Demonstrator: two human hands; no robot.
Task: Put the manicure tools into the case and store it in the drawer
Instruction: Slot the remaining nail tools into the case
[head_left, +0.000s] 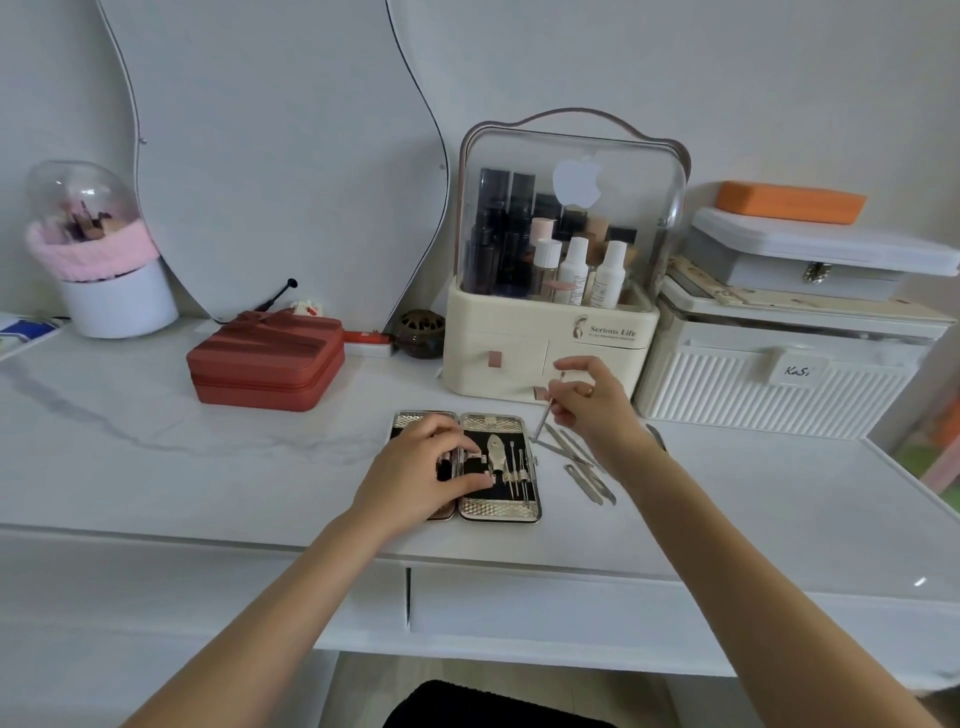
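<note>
Left hand (415, 467) rests on the open case (498, 467), fingers bent on its straps. Right hand (589, 402) fingers pinch a thin tool (545, 410) above loose tools (582, 462).

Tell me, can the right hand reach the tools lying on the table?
Probably yes. The right hand hovers just above the loose tools, nothing lies between, but its grip already pinches a thin tool.

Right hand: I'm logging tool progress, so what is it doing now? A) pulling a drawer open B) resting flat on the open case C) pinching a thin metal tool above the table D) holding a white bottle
C: the right hand pinches a thin metal tool raised beside the open case.
</note>
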